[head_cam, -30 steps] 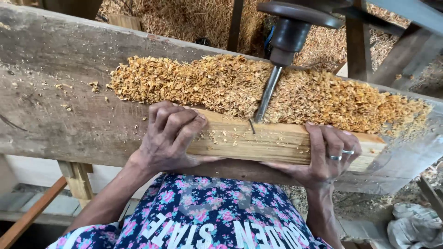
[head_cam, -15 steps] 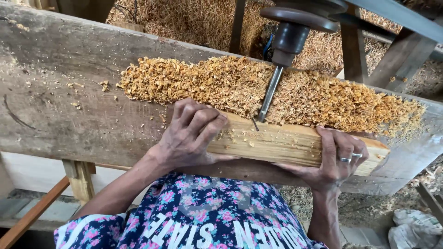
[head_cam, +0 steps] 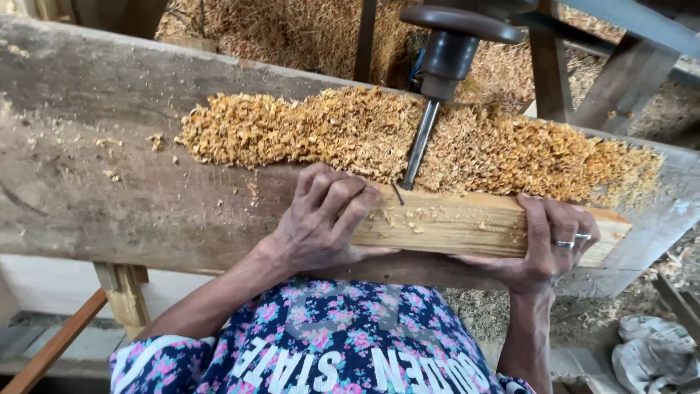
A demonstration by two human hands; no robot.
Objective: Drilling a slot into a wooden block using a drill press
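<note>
The pale wooden block (head_cam: 467,222) lies lengthwise across the middle of the frame, on the front edge of the grey, weathered table (head_cam: 109,168), and it sits further right than it did a second ago: its right end now pokes out beyond the ringed fingers, and the chisel bit (head_cam: 418,149) meets its top edge nearer the left end than before, so the cutting point has travelled along the wood. The bit comes down at a slant from the dark machine head (head_cam: 456,36) at the top centre, its tip at the back edge of the block beside a short dark mark. The left hand (head_cam: 321,219) has moved right with the block and is clamped over its left end, fingers curled tightly over the top, thumb under the near face, wrist bent up from a forearm that comes in from the lower left. The right hand (head_cam: 550,244) grips the right part from below and behind, fingers wrapped over the top edge, two rings showing. Behind the block a long heap of wood chips (head_cam: 408,142) runs across the table; more shavings cover the ground beyond. At the bottom of the frame is the floral shirt (head_cam: 328,343).
</note>
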